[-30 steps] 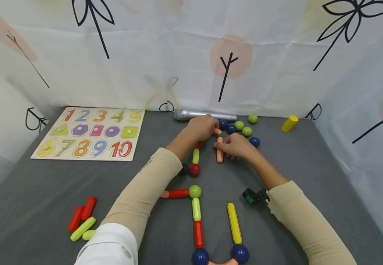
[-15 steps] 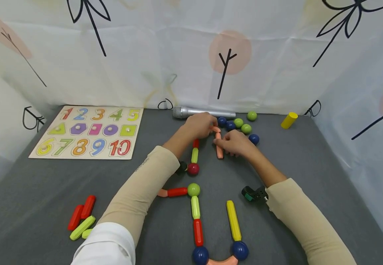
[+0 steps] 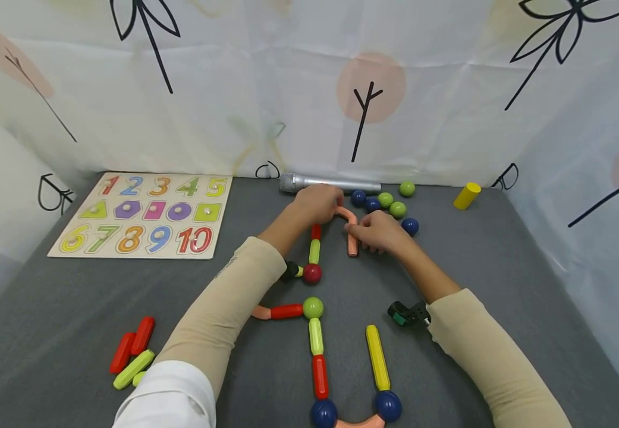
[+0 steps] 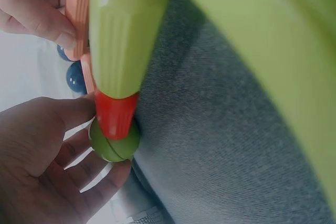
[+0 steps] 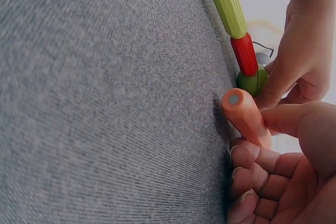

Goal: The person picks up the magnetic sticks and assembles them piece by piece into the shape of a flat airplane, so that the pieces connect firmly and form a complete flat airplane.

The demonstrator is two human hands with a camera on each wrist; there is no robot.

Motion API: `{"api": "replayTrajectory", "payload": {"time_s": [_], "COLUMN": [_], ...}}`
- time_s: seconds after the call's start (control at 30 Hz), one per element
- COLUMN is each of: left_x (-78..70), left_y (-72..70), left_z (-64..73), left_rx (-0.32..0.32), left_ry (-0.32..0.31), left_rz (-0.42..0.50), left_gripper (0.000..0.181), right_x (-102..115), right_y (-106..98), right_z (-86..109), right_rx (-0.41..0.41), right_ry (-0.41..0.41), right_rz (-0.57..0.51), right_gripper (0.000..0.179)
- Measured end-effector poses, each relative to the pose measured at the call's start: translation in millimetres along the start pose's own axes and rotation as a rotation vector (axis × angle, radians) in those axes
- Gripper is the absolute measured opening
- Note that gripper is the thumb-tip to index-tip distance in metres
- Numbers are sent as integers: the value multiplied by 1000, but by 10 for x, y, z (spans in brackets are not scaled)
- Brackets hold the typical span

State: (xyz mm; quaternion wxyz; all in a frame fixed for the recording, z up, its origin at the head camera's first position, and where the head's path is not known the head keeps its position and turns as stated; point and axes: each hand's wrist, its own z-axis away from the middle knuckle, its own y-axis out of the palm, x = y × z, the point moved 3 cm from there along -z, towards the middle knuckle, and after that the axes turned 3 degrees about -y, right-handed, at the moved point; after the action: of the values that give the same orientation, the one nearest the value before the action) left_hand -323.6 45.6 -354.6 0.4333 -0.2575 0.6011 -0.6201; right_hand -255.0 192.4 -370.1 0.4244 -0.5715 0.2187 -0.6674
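My left hand (image 3: 317, 203) is at the far middle of the table. The left wrist view shows its thumb and fingers round a green ball (image 4: 116, 145), which meets the red end of a red-and-lime rod chain (image 4: 123, 40). My right hand (image 3: 381, 230) pinches a straight salmon rod (image 5: 244, 116) between thumb and fingers; a grey disc shows in its near end. From the rod's far end a curved salmon piece (image 3: 348, 213) bends over to the left hand's fingers. Further down that chain lies a dark red ball (image 3: 312, 273).
Blue and green balls (image 3: 397, 209) lie beyond the right hand, by a silver microphone (image 3: 336, 183). A number puzzle board (image 3: 140, 215) lies left. Nearer are loose red and lime rods (image 3: 134, 360), a joined rod-and-ball figure (image 3: 317, 339) and a yellow cylinder (image 3: 467, 196) far right.
My left hand has shifted slightly left, and more of the curved salmon piece shows. The gap between that piece and the straight salmon rod has closed. My right hand keeps its pinch.
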Motion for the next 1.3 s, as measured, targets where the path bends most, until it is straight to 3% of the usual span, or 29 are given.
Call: {"api": "replayTrajectory", "payload": {"time_s": [0.3,0.57,0.7,0.8,1.0,1.07,1.13,1.23,1.3], "left_x": [92,162,215,325,761,898,981,958,839], "left_y": [49,35,-48,-197,-432,-441,-439,-426,-409], "left_z": [29,70,155,361,1089,1270,1366,1329,1209], "left_rx": [52,34,36,18,-35,-43,-56,-82,-96], "left_ry": [-36,-63,-45,-12,-15,-30,-28,-13,0], "left_rz": [4,55,96,117,124,138,149,144,123], "left_gripper": [27,25,29,33,26,25,24,25,27], "right_x": [12,51,77,94,82,59,25,-30,-48], "right_y": [19,41,61,75,46,-27,-148,-321,-375], "right_z": [-10,5,49,106,228,242,230,147,44], "right_rx": [41,53,80,98,116,74,-25,-203,-252], "right_ry": [14,14,-1,-15,-45,-54,-74,-91,-89], "right_rz": [-5,10,31,51,81,89,105,154,209], "right_gripper": [49,49,48,48,49,47,40,27,32]}}
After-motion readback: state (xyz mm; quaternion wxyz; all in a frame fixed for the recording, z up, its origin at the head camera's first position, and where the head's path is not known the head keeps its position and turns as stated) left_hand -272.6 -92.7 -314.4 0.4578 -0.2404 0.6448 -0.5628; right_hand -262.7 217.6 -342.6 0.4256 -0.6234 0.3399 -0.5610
